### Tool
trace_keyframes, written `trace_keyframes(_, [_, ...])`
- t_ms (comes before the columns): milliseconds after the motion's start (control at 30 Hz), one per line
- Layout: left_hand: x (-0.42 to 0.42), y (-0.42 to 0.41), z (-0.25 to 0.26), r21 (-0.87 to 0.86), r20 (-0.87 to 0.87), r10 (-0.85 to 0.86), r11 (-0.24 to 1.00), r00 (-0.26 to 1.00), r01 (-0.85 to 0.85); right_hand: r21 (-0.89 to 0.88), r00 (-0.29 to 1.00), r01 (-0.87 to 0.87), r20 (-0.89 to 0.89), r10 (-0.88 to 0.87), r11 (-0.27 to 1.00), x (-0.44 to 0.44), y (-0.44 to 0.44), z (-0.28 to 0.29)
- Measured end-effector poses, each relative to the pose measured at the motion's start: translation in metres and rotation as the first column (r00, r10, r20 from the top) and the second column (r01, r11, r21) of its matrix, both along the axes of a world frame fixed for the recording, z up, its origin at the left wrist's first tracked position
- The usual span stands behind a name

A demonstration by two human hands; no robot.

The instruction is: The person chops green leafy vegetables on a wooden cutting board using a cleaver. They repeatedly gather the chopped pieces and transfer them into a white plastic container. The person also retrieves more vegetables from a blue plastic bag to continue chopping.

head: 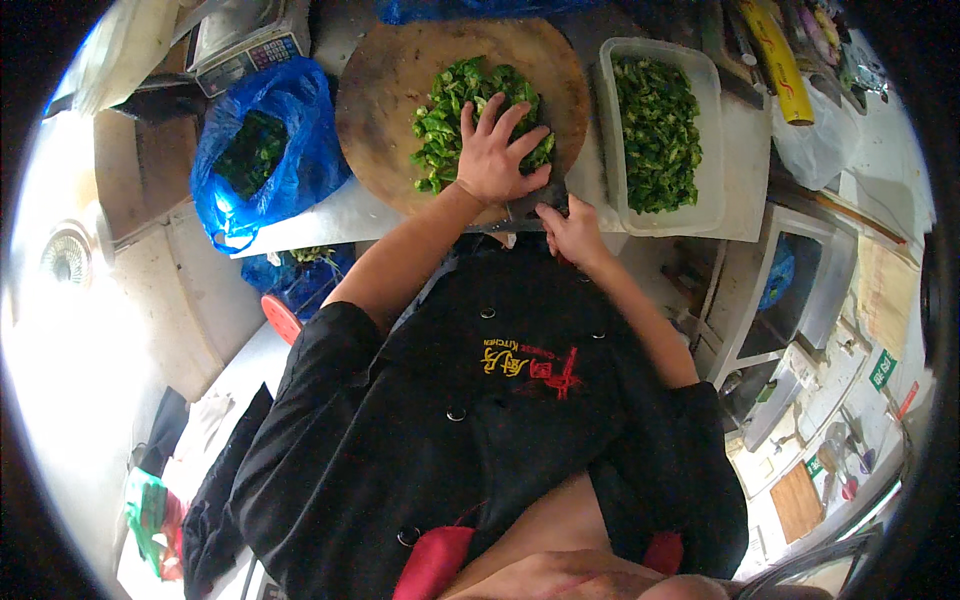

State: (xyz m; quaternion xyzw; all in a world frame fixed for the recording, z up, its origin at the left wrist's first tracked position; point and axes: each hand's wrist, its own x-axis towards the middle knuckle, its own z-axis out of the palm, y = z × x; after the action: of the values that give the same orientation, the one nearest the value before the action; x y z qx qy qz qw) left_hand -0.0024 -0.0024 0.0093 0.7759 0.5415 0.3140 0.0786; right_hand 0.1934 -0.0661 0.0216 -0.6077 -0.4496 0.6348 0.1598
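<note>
A pile of chopped green peppers lies on a round wooden chopping board. My left hand rests palm down over the pile, fingers spread, and its thumb reaches toward the dark blade. In my right hand is the handle of a cleaver, at the board's near right edge. The blade is partly hidden by my left hand and hard to make out against the board. Right of the board, a clear plastic tub holds many cut green pieces.
Left of the board sits an open blue plastic bag with dark greens inside. Behind it stands a digital scale. A yellow roll and a white plastic bag lie at the far right. The metal table's front edge runs before me.
</note>
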Motion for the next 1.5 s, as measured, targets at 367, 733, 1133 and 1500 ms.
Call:
trace_keyframes(367, [0.005, 0.005, 0.058, 0.135, 0.047, 0.071, 0.988, 0.996, -0.077, 0.088, 0.992, -0.091, -0.074, 0.097, 0.992, 0.014, 0.013, 0.04])
trace_keyframes(733, [0.089, 0.047, 0.102, 0.204, -0.016, -0.148, 0.968, 0.989, 0.148, 0.135, 0.984, 0.173, -0.072, -0.164, 0.976, 0.075, 0.014, 0.086])
trace_keyframes(1133, [0.216, 0.12, -0.008, -0.361, -0.299, -0.213, 0.928, 0.93, 0.096, 0.05, 0.85, 0.498, 0.167, -0.499, 0.866, 0.213, -0.029, 0.058])
trace_keyframes(1500, [-0.014, 0.002, 0.024, 0.028, -0.09, -0.3, 0.952, 0.95, 0.304, 0.255, 0.941, -0.052, 0.335, -0.038, 0.965, 0.135, 0.0, 0.06])
